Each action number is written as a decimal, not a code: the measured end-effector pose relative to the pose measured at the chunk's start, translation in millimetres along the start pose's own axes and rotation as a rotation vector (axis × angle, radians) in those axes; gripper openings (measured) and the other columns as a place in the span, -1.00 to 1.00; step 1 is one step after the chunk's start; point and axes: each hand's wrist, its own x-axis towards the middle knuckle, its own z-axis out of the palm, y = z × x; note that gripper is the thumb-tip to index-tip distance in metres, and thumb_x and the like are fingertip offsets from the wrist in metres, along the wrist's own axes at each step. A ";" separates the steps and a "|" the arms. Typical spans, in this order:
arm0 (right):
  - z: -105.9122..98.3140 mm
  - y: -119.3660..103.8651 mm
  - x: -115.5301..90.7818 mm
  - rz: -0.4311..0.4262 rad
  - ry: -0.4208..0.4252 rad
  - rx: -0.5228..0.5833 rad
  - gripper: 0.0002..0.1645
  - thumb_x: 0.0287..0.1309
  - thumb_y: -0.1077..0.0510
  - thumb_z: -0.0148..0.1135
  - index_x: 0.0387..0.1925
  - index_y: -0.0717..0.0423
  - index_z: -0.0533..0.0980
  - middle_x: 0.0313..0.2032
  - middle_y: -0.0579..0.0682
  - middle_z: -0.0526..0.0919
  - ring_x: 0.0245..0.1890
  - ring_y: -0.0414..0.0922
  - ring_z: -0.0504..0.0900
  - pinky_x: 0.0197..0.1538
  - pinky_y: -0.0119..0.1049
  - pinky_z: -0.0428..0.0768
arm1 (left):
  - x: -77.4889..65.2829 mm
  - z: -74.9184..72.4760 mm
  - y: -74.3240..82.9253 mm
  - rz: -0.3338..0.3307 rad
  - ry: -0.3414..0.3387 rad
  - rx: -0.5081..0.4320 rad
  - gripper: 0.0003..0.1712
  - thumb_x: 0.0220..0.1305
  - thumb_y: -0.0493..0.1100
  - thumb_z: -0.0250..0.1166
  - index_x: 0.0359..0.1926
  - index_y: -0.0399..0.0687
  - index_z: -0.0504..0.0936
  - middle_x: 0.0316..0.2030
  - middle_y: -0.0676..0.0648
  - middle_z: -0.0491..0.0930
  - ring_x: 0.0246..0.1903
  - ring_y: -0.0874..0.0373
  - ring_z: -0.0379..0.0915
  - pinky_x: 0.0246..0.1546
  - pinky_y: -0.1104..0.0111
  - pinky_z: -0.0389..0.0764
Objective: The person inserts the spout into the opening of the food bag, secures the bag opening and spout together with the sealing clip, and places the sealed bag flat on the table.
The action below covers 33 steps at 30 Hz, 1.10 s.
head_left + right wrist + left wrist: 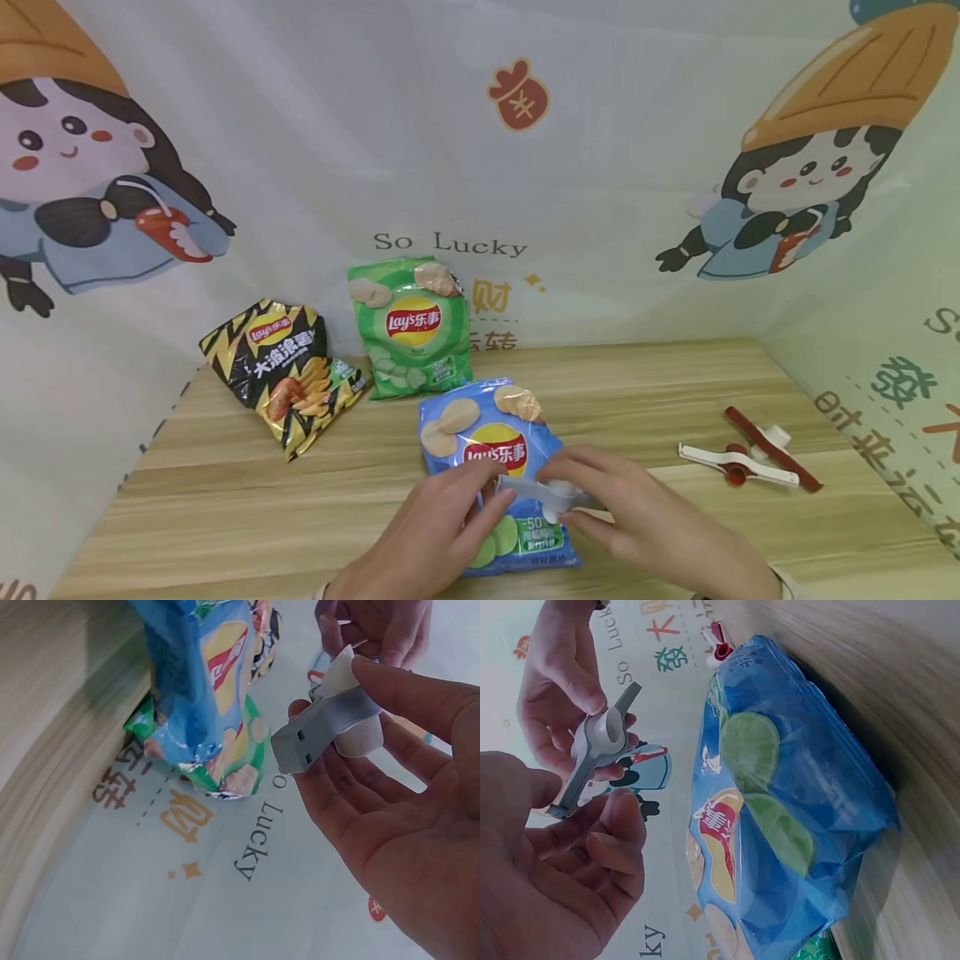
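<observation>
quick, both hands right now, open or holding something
Left hand: closed, pinching one end of the grey clip.
Right hand: closed, holding the same grey clip.

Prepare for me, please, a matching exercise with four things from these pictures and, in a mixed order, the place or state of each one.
Things:
1. green bag
2. grey clip
3. red-and-white clips
4. blue bag

Places and states:
A. held by the left hand and the right hand
B. partly hidden by both hands in the head view
C. below the words "So Lucky"
D. lying on the right side of the table

Pairs: 1-C, 2-A, 3-D, 4-B
</observation>
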 end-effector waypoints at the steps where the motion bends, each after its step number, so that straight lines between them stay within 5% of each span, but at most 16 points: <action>1: 0.3 -0.8 0.2 -0.003 0.001 0.003 -0.56 0.19 0.21 0.39 0.10 -0.08 0.54 0.06 -0.24 0.58 0.07 -0.19 0.58 0.08 -0.18 0.62 | 0.1 0.1 0.6 0.012 0.005 -0.006 -0.71 0.53 0.15 0.03 -0.25 0.14 0.53 -0.51 0.21 0.39 -0.52 0.37 0.34 -0.51 0.51 0.45; 6: 2.7 0.7 -1.2 -0.014 0.034 0.056 -0.52 0.23 0.08 0.38 0.17 -0.07 0.50 0.06 -0.20 0.59 -0.04 -0.25 0.59 -0.01 -0.28 0.64 | 0.0 -3.1 4.5 -0.005 0.005 -0.150 -0.70 0.52 0.08 0.07 -0.28 0.06 0.58 -0.57 0.18 0.41 -0.56 0.37 0.33 -0.54 0.49 0.45; 12: 5.7 4.1 0.0 0.007 0.064 0.227 -0.54 0.37 -0.04 0.22 0.24 -0.08 0.47 -0.33 -0.30 0.51 -0.36 -0.32 0.48 -0.33 -0.44 0.55 | -3.6 -8.1 6.5 -0.057 0.037 -0.335 -0.72 0.50 0.08 0.10 -0.20 0.07 0.64 -0.56 0.08 0.53 -0.65 0.33 0.39 -0.58 0.43 0.52; 25: 13.6 -1.4 4.2 0.052 0.058 0.330 -0.84 0.49 0.07 0.04 0.00 -0.19 0.50 -0.39 -0.23 0.54 -0.36 -0.30 0.52 -0.35 -0.40 0.54 | -1.3 -14.5 2.4 0.045 -0.015 -0.193 -0.67 0.51 0.09 0.08 -0.36 0.10 0.59 -0.58 0.22 0.40 -0.56 0.39 0.33 -0.54 0.44 0.49; 33: 9.4 -6.7 0.5 0.022 0.015 0.430 -0.81 0.51 0.15 -0.01 0.02 -0.16 0.44 -0.34 -0.22 0.49 -0.32 -0.28 0.51 -0.32 -0.38 0.54 | -5.8 -22.1 10.3 0.034 -0.098 -0.408 -0.70 0.53 -0.02 0.08 -0.34 0.01 0.59 -0.56 0.03 0.53 -0.60 0.37 0.36 -0.58 0.44 0.51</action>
